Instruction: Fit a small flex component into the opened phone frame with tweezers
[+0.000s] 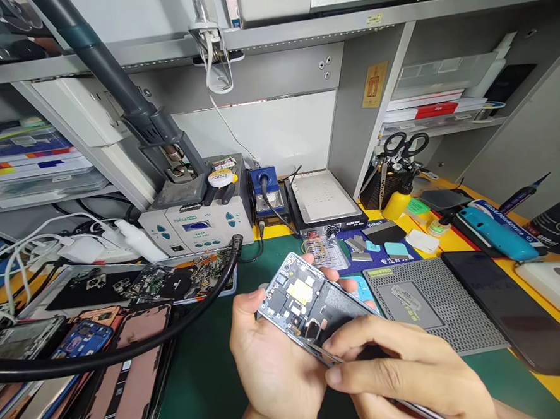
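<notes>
A smartphone mid-frame (335, 309) lies tilted across the palm of my left hand (282, 374), its inner side facing up. My thumb rests on its left edge and the fingers wrap around the far side. Grey covers, a pale square patch and a dark square opening show on the frame. My right hand (408, 363) pinches slim metal tweezers (321, 352), with their tips at the frame's near edge beside the opening. The back end of the tweezers sticks out below my right hand. Whether the tips grip anything is too small to tell.
A hot-air station (198, 220) stands behind, its black hose (207, 319) curving across the left. Phone parts (128, 364) are piled at left. A heating plate (328, 200) sits at the back. At right are a perforated metal mat (463, 309) and a dark phone (515, 312).
</notes>
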Demonstrator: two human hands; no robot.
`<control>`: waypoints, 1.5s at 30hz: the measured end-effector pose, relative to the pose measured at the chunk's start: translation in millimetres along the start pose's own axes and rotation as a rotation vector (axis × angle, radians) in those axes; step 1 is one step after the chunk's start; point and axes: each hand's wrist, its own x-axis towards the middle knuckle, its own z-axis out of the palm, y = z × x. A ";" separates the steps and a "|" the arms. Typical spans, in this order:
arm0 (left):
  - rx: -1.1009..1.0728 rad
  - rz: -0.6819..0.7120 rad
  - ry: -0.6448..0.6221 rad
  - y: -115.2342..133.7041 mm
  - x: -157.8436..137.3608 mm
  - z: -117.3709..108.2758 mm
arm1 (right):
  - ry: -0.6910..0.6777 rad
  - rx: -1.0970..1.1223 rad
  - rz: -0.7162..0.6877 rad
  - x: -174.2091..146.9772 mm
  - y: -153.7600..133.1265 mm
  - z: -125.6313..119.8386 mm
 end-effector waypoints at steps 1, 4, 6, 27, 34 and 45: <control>-0.005 -0.005 0.003 0.0 0.2 0.3 | 0.000 0.001 -0.001 0.0 0.0 0.0; -0.024 -0.011 0.039 -0.2 1.5 0.5 | 0.008 0.005 0.001 0.3 0.4 -0.1; -0.027 -0.006 0.057 -0.2 2.7 -0.1 | 0.010 0.006 -0.001 0.7 0.7 0.2; -0.012 0.007 0.111 -0.1 3.3 -0.8 | -0.003 -0.004 -0.021 4.3 0.8 -0.2; -0.024 0.002 0.078 -0.7 0.4 -0.2 | 0.001 0.007 -0.022 3.9 0.4 -2.0; -0.016 0.008 0.075 -0.7 3.5 -2.1 | -0.017 0.018 -0.019 3.6 3.2 -0.8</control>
